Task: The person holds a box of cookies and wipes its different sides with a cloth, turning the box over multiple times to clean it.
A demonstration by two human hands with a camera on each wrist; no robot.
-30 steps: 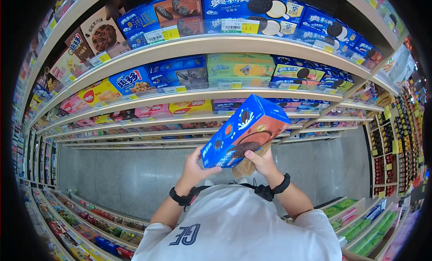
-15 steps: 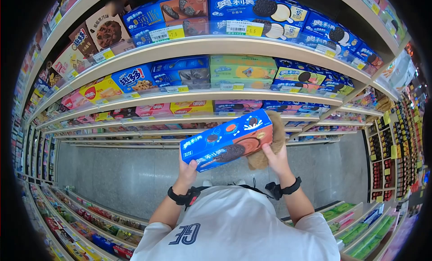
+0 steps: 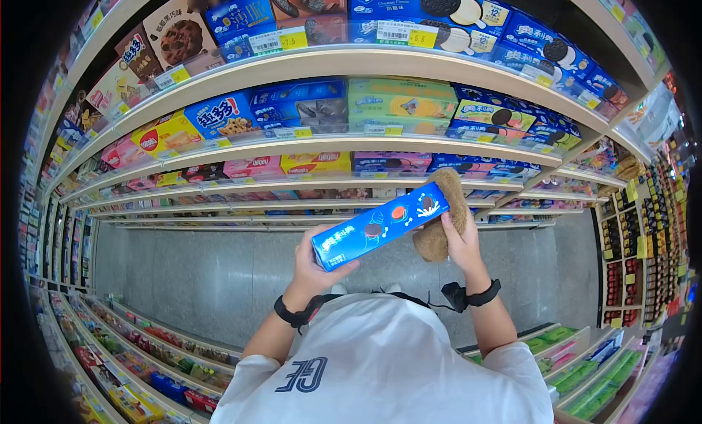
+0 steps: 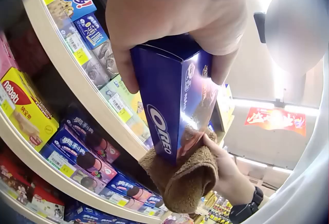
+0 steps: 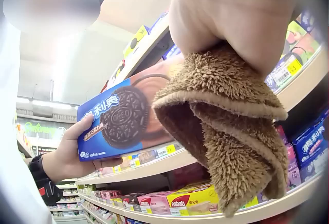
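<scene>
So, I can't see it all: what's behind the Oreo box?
A brown cloth, gripped by the right hand, sits behind the right end of the box; the left hand holds the other end. The box covers part of the cloth, so where they touch is hidden.

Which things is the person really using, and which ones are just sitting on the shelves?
In use: blue Oreo box, gripped by the left hand; brown fluffy cloth, held by the right hand at the box's end.
Just sitting: yellow Nabati box, green box, price tags, shelf.
</scene>
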